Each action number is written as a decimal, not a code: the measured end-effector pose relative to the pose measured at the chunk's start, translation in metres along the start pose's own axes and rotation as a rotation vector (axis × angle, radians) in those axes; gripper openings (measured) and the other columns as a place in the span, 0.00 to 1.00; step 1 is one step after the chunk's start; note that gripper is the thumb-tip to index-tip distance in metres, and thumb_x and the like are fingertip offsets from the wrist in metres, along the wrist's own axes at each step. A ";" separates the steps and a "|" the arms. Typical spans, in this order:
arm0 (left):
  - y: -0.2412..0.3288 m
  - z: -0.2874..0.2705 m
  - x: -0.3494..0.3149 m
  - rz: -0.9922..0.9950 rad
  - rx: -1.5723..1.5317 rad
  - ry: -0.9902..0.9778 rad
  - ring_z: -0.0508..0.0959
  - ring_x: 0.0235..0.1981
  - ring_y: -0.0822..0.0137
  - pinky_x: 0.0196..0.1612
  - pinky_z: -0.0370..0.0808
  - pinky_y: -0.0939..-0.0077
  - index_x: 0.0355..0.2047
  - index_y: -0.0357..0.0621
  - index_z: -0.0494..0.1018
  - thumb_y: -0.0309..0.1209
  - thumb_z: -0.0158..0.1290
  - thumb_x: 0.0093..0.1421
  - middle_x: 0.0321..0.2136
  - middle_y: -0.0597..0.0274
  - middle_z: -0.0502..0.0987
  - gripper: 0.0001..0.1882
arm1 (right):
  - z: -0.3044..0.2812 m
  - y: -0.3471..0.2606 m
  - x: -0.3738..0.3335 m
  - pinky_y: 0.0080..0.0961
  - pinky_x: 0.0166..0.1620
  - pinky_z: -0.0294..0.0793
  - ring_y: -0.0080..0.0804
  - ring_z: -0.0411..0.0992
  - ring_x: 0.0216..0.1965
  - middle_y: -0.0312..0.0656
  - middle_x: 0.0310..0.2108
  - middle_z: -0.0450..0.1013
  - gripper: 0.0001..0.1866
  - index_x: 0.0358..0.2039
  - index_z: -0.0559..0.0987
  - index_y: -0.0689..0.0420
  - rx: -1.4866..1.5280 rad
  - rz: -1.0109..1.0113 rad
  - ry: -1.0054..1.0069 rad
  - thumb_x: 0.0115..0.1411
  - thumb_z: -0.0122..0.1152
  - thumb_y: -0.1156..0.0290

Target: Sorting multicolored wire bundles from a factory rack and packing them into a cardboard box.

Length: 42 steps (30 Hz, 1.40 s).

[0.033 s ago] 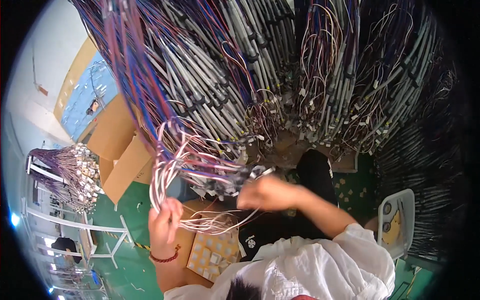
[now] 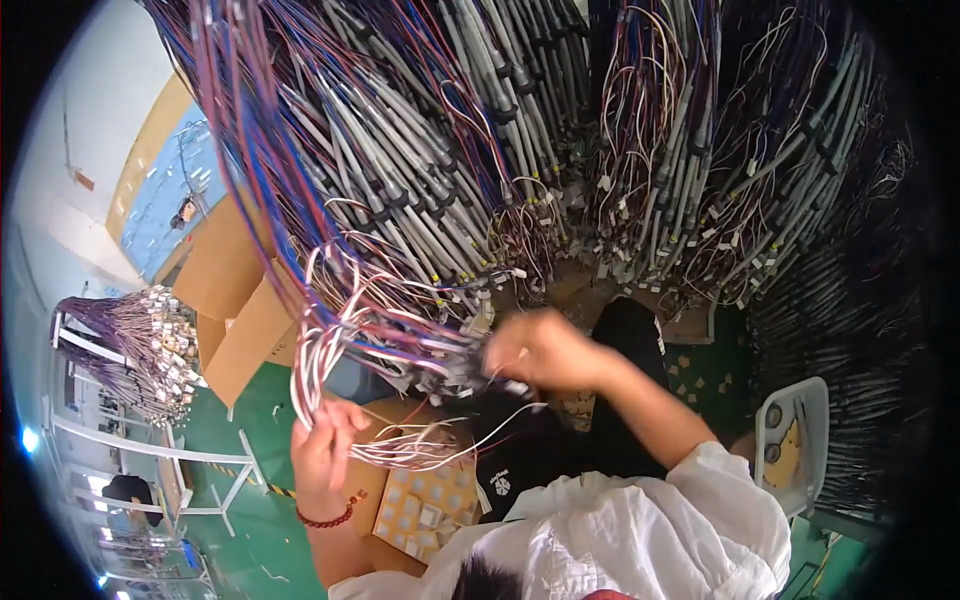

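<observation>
Below grey-sleeved cables (image 2: 385, 165), the left hand (image 2: 325, 440) clasps thin white-and-red wires (image 2: 311, 370), seemingly gathered; dark connectors (image 2: 458, 374) look loose beside the right hand (image 2: 545, 350) (grip too blurred to tell).

The bare right hand (image 2: 545, 352) is blurred; small dark connectors (image 2: 462, 372) just beside it smear together. The upper edge crops the long red-and-blue wire bundle (image 2: 240, 130), which partly hides the open brown cardboard box (image 2: 245, 345).

Green floor (image 2: 270, 400), pale wall (image 2: 110, 110), white frame (image 2: 115, 439), bright light (image 2: 30, 438)
</observation>
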<state>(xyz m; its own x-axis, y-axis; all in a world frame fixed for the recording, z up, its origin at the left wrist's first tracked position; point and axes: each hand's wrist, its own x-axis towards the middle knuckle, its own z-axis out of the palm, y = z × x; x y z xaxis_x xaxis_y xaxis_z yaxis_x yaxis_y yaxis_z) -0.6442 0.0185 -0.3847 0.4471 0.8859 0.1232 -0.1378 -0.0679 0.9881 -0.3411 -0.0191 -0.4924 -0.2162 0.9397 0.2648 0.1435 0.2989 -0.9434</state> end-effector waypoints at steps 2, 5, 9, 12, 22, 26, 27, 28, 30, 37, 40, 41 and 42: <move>0.007 -0.005 -0.007 -0.090 -0.183 -0.069 0.58 0.12 0.73 0.20 0.62 0.77 0.31 0.43 0.64 0.41 0.42 0.66 0.10 0.70 0.56 0.15 | -0.057 0.033 0.031 0.28 0.39 0.72 0.32 0.72 0.35 0.44 0.34 0.73 0.09 0.36 0.77 0.62 -0.358 -0.238 0.605 0.53 0.57 0.78; 0.015 -0.008 -0.011 -0.158 -0.269 -0.092 0.51 0.10 0.80 0.13 0.48 0.83 0.28 0.43 0.62 0.40 0.42 0.66 0.11 0.72 0.52 0.15 | -0.118 0.060 0.074 0.30 0.39 0.71 0.42 0.70 0.36 0.43 0.40 0.67 0.19 0.44 0.73 0.56 -0.645 0.061 0.758 0.51 0.55 0.84; 0.014 -0.018 -0.017 -0.171 -0.292 -0.035 0.50 0.10 0.80 0.13 0.47 0.84 0.29 0.43 0.62 0.39 0.43 0.66 0.12 0.73 0.53 0.13 | -0.128 0.102 0.109 0.41 0.42 0.71 0.47 0.68 0.42 0.45 0.42 0.67 0.17 0.42 0.75 0.54 -0.924 -0.115 0.760 0.48 0.59 0.77; 0.013 -0.033 -0.022 -0.094 -0.211 0.104 0.47 0.12 0.82 0.14 0.46 0.86 0.30 0.45 0.61 0.37 0.41 0.67 0.13 0.75 0.50 0.11 | -0.130 0.118 0.105 0.38 0.38 0.72 0.47 0.70 0.37 0.44 0.34 0.70 0.06 0.30 0.78 0.55 -0.918 -0.131 0.826 0.49 0.61 0.72; 0.000 -0.028 -0.006 -0.127 -0.163 0.092 0.49 0.10 0.82 0.13 0.45 0.84 0.30 0.41 0.63 0.36 0.45 0.65 0.12 0.75 0.52 0.11 | -0.083 0.172 0.055 0.30 0.31 0.68 0.29 0.68 0.22 0.36 0.16 0.67 0.27 0.32 0.79 0.61 -0.182 0.430 0.685 0.44 0.69 0.47; -0.004 -0.021 0.001 -0.158 -0.170 0.048 0.49 0.10 0.82 0.13 0.45 0.84 0.29 0.41 0.63 0.37 0.47 0.64 0.12 0.74 0.52 0.13 | -0.081 0.187 0.081 0.31 0.28 0.67 0.30 0.68 0.21 0.38 0.17 0.70 0.27 0.25 0.81 0.59 -0.127 0.389 0.672 0.41 0.71 0.44; -0.005 -0.023 0.002 -0.160 -0.181 0.064 0.49 0.10 0.82 0.13 0.45 0.84 0.29 0.41 0.63 0.38 0.47 0.64 0.12 0.74 0.52 0.13 | -0.073 0.185 0.094 0.32 0.27 0.68 0.30 0.69 0.21 0.38 0.18 0.71 0.26 0.25 0.81 0.59 -0.093 0.340 0.716 0.42 0.70 0.45; -0.006 -0.024 0.003 -0.158 -0.177 0.068 0.49 0.10 0.82 0.13 0.45 0.84 0.29 0.41 0.63 0.38 0.47 0.64 0.12 0.74 0.52 0.13 | -0.068 0.184 0.101 0.33 0.29 0.69 0.31 0.71 0.23 0.39 0.20 0.73 0.26 0.26 0.82 0.59 -0.127 0.356 0.738 0.43 0.70 0.46; -0.007 -0.024 0.004 -0.166 -0.200 0.088 0.49 0.10 0.82 0.13 0.45 0.84 0.29 0.41 0.63 0.38 0.47 0.64 0.12 0.74 0.52 0.13 | -0.065 0.185 0.114 0.35 0.29 0.70 0.33 0.73 0.23 0.41 0.23 0.76 0.24 0.27 0.83 0.57 -0.112 0.469 0.802 0.43 0.70 0.47; -0.016 -0.013 0.021 -0.163 -0.209 0.037 0.49 0.10 0.82 0.14 0.45 0.84 0.28 0.41 0.63 0.39 0.48 0.64 0.12 0.75 0.52 0.14 | -0.100 0.226 0.121 0.30 0.25 0.66 0.25 0.67 0.19 0.34 0.18 0.73 0.17 0.22 0.81 0.60 0.004 0.456 1.059 0.49 0.68 0.56; -0.007 -0.034 0.007 -0.145 -0.190 0.088 0.50 0.11 0.82 0.14 0.45 0.84 0.29 0.41 0.63 0.38 0.48 0.64 0.12 0.75 0.52 0.14 | -0.088 0.197 0.104 0.24 0.29 0.62 0.24 0.66 0.21 0.34 0.17 0.70 0.17 0.17 0.77 0.57 0.389 0.187 1.118 0.55 0.59 0.59; -0.004 -0.040 0.003 -0.135 -0.179 0.106 0.49 0.11 0.82 0.14 0.45 0.84 0.29 0.41 0.63 0.38 0.47 0.64 0.12 0.75 0.52 0.14 | -0.086 0.168 0.094 0.23 0.26 0.58 0.23 0.61 0.18 0.31 0.14 0.64 0.15 0.18 0.73 0.54 0.590 0.307 1.222 0.57 0.56 0.61; -0.004 -0.040 0.005 -0.124 -0.190 0.090 0.49 0.11 0.82 0.14 0.45 0.84 0.29 0.41 0.63 0.38 0.47 0.64 0.12 0.75 0.52 0.13 | -0.105 0.168 0.056 0.22 0.23 0.52 0.21 0.54 0.16 0.29 0.13 0.58 0.13 0.20 0.70 0.52 0.717 0.132 1.053 0.59 0.53 0.63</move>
<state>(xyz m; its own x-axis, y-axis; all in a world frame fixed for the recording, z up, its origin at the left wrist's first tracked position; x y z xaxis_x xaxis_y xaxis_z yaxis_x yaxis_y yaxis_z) -0.6770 0.0414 -0.3916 0.3915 0.9200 -0.0156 -0.2539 0.1243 0.9592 -0.2276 0.1016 -0.6145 0.6722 0.7307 -0.1192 -0.5161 0.3471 -0.7830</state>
